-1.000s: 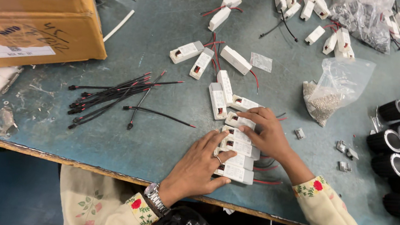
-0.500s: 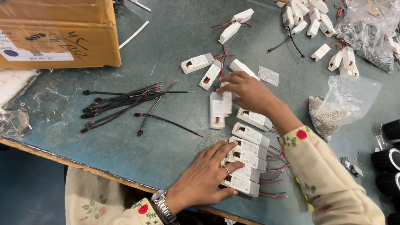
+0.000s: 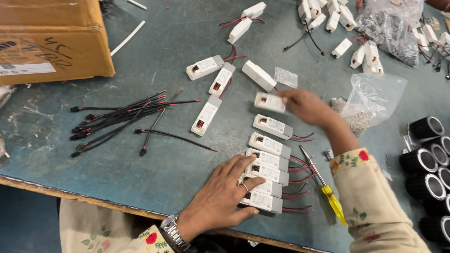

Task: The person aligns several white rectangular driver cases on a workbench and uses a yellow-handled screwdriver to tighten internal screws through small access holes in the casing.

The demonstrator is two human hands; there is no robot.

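Right hand (image 3: 304,105): grip pinched on 1 white driver module (image 3: 270,101), held at fingertip level just above the worktop (image 3: 177,48). Half a second ago this hand was reaching farther out, among the loose modules; it has since drawn back with 1 module and now carries it at the far end of the row of stacked modules (image 3: 267,162).

Left hand (image 3: 225,196): flat, fingers spread, pressing the near end of the row; grip not closed on anything. It has stayed on the row through all 3 frames, shifting only slightly.

Row: about 6 modules side by side, red and black leads trailing out on the side of the right forearm. The held module sits just beyond the farthest one, apart from it, label up.

Judgement: the row is growing 1 unit at a time; the held unit appears to be the next addition.

Beside the right forearm, touching the worktop: yellow-handled screwdriver (image 3: 324,185). Beyond the right grip: clear bag of small hardware (image 3: 371,98). Outward of the left hand: bundle of black leads (image 3: 118,118), 3 loose modules (image 3: 208,96), cardboard box (image 3: 35,26). Black cylindrical housings (image 3: 445,186) well apart, past the right sleeve.
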